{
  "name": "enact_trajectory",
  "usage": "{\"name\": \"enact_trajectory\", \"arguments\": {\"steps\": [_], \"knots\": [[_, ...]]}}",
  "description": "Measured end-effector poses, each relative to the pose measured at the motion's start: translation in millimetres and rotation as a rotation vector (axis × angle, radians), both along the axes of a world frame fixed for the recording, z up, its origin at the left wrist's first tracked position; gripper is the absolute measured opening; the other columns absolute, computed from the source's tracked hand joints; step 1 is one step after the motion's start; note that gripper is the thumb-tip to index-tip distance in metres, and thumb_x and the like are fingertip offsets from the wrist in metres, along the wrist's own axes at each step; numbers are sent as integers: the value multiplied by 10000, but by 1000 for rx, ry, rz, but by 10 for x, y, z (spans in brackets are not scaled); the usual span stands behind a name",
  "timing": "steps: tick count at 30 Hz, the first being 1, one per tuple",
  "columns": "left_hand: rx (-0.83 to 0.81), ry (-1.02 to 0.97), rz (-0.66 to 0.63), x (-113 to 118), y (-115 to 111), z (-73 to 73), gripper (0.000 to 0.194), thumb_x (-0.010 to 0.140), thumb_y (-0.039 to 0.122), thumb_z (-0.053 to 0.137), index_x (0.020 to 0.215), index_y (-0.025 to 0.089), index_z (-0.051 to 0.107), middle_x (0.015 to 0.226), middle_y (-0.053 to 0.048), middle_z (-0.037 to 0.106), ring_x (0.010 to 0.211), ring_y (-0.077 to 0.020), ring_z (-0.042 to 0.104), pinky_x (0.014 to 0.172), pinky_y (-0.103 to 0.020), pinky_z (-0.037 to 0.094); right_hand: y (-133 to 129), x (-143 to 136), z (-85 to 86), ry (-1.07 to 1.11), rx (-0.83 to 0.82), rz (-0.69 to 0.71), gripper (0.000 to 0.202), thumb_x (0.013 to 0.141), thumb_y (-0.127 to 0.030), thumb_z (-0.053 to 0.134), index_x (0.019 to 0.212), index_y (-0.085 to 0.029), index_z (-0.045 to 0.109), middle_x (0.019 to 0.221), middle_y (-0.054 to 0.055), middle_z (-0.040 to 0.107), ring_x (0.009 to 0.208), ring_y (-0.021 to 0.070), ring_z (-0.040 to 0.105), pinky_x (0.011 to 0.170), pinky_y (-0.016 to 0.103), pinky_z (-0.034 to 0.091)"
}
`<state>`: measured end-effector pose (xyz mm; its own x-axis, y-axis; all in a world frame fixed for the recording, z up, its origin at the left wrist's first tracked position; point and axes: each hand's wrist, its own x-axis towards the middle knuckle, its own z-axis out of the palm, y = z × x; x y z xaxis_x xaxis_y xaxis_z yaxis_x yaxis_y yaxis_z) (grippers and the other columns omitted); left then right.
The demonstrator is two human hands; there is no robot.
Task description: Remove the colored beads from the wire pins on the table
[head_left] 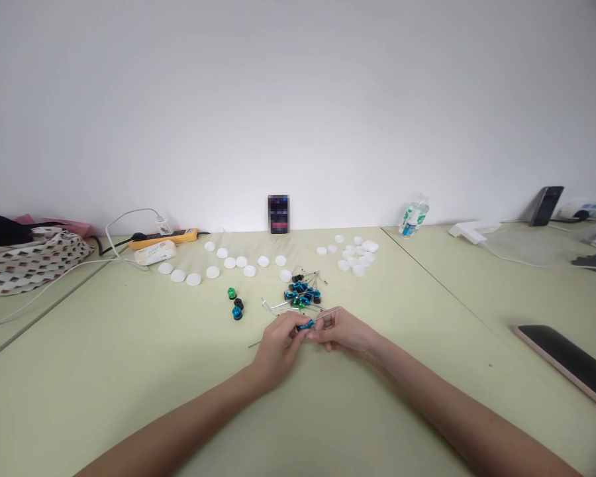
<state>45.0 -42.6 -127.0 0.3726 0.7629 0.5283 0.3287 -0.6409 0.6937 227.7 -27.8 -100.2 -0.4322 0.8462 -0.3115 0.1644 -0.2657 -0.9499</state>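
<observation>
Your left hand (pixel 279 339) pinches the blue part (pixel 305 324) low over the counter (pixel 298 430), probably to steady it; your right hand (pixel 342 331) closes on its other end. The pile of fittings (pixel 302 290) lies just beyond, presumably for easy reach.

Glossy, metallic-looking blue piece (pixel 306 324), smooth matt tabletop (pixel 322 417), clear plastic bottle (pixel 413 217)

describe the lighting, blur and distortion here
Head view: light is diffuse, with only faint, soft shading on the table around the left forearm; head view: the upright phone's screen is pixelated; head view: wide-angle distortion seems to stretch the black slab near the right edge; head view: the blue piece by the left hand lacks fine detail.
</observation>
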Motion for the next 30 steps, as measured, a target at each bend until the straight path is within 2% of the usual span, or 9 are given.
{"name": "enact_trajectory", "arguments": {"steps": [3,8,12,15,21,30], "knots": [[-2,10,-4,-1,-2,2,164,856,185,452,987,195,550,920,-68,611,795,-158,543,674,-278,454,-4,-8,0,35,-12,45,338,588,-404,752,608,-124,562,518,13,575,480,89,507,402,186,249],[-40,15,39,-2,6,17,144,861,203,452,962,193,554,884,-52,610,735,-142,528,677,-271,448,4,7,63,136,-21,131,337,636,-383,723,801,-100,640,668,47,629,594,122,589,474,198,379],[-46,24,55,-2,13,9,147,854,207,464,964,195,562,907,-50,613,741,-142,532,673,-267,442,33,26,27,82,-4,55,270,617,-328,738,742,-101,662,615,30,618,452,52,448,400,185,244],[-45,39,69,-2,14,-4,150,853,210,464,963,194,564,911,-52,613,753,-148,536,662,-267,440,43,19,-5,52,4,-26,237,580,-294,761,679,-110,650,574,9,604,420,28,350,417,196,208],[-16,93,83,5,12,15,183,856,222,451,993,215,571,919,-64,603,821,-184,537,677,-294,439,31,-8,0,32,-9,-104,251,557,-305,766,681,-130,634,561,-9,568,492,65,418,446,200,232],[19,214,68,15,17,43,322,881,215,369,1133,251,567,800,-62,503,773,-197,492,661,-311,422,40,11,-58,12,51,-118,286,590,-360,740,740,-138,641,526,-38,491,460,55,344,445,208,226]]}}
